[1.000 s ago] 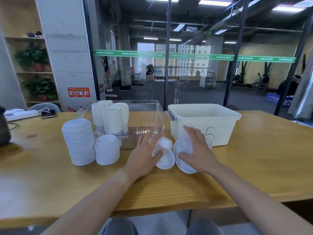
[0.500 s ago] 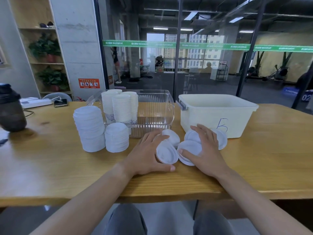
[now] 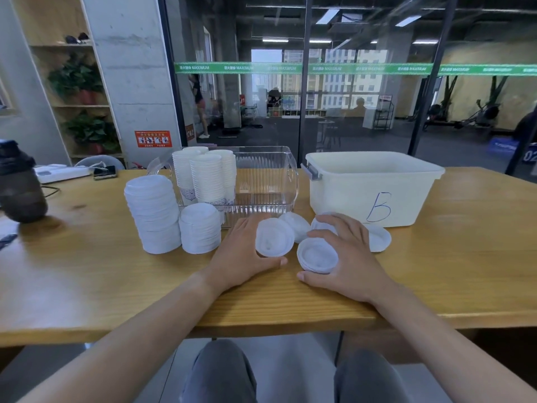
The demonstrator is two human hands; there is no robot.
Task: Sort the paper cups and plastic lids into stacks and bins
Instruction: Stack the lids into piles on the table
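- The wooden table (image 3: 87, 280) spans the frame from left to right across its middle band.
- The white bin (image 3: 374, 187), marked with a hand-drawn "B" on its front wall, stands right of centre on the table.
- The clear bin (image 3: 270, 181) stands just left of the white bin at centre; stacks of paper cups (image 3: 206, 175) fill its left end.
- A tall lid stack (image 3: 154, 213) stands left of centre, in front of the clear bin's left corner.
- A dark bottle (image 3: 20, 184) sits at the left edge of the frame.
- A short lid stack (image 3: 200, 228) touches the tall one on its right side.
- The left hand (image 3: 244, 254), just below centre, cups one lid (image 3: 274, 237) tilted up off the table, thumb under its near edge and fingers behind it.
- The right hand (image 3: 351, 257) is curled round a small pile of nested lids (image 3: 318, 255) on the table, thumb at the near rim and fingers over the far rim.
- More loose lids (image 3: 377, 238) lie in front of the white bin, some partly hidden by the right hand.
- A phone (image 3: 104, 172) lies at the table's far left edge.
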